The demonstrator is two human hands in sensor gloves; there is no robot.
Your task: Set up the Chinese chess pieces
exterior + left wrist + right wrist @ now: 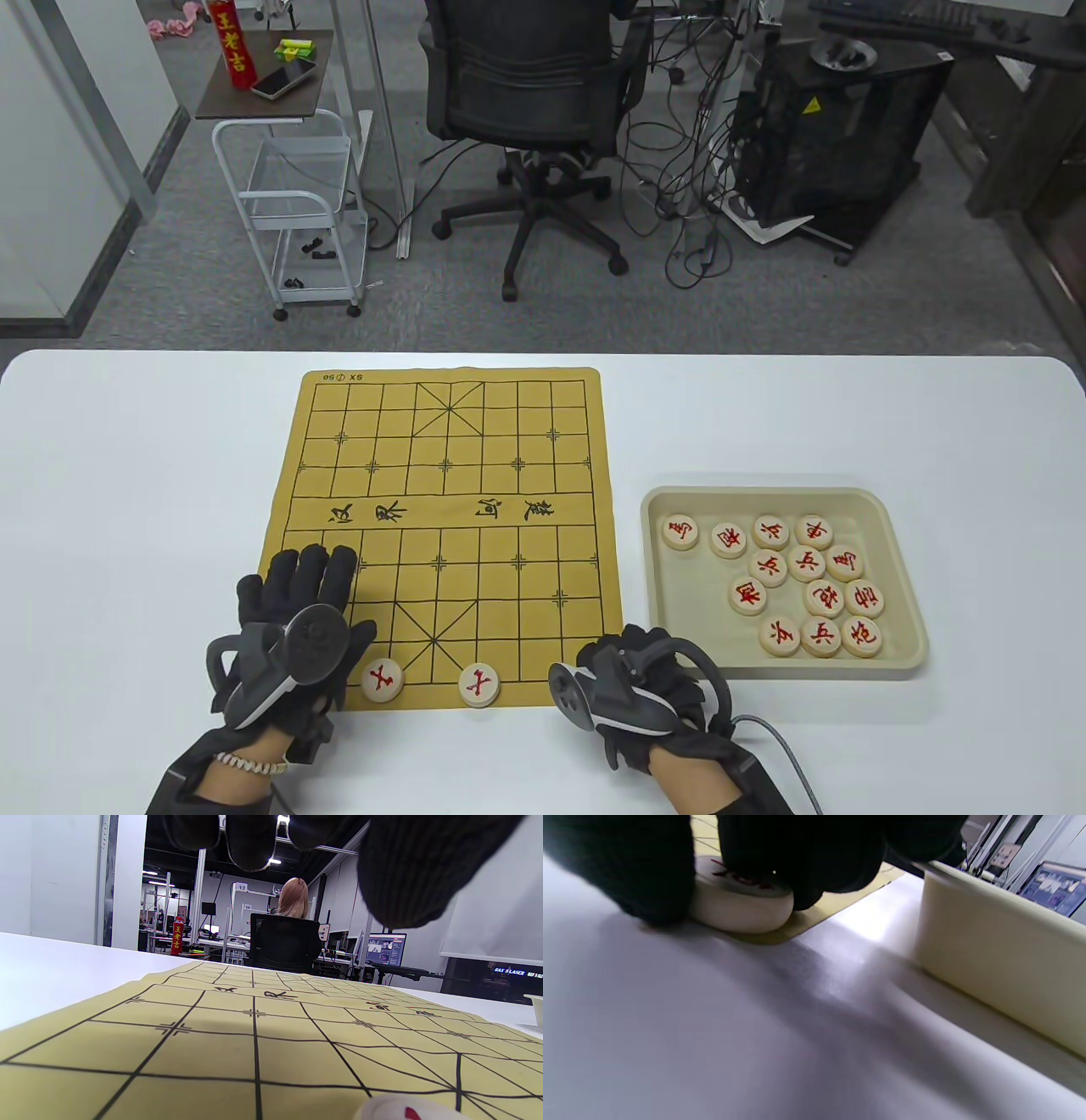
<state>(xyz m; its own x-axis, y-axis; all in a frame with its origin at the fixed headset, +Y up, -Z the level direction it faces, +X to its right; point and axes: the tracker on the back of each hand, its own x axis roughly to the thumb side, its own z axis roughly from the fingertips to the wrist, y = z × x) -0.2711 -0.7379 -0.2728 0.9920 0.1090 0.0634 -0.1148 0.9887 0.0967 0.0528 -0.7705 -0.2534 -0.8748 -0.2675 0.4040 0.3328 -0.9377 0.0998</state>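
Note:
A yellow Chinese chess board mat [441, 475] lies on the white table. Two cream pieces with red characters stand on its near row: one [382, 680] beside my left hand, one [479, 684] near the middle. My left hand [297, 586] lies flat on the mat's near left corner with straight fingers; in the left wrist view its fingertips [250, 840] hang over the mat [254, 1035]. My right hand [632, 654] sits at the mat's near right corner. In the right wrist view its fingers [628, 870] curl round a cream piece [742, 906] resting on the mat's corner [835, 906].
A beige tray [764, 494] right of the mat holds several red-character pieces [806, 563]; its wall [1001, 955] is close to my right hand. Beyond the table are an office chair [526, 93], a white cart [288, 212] and cables on the floor.

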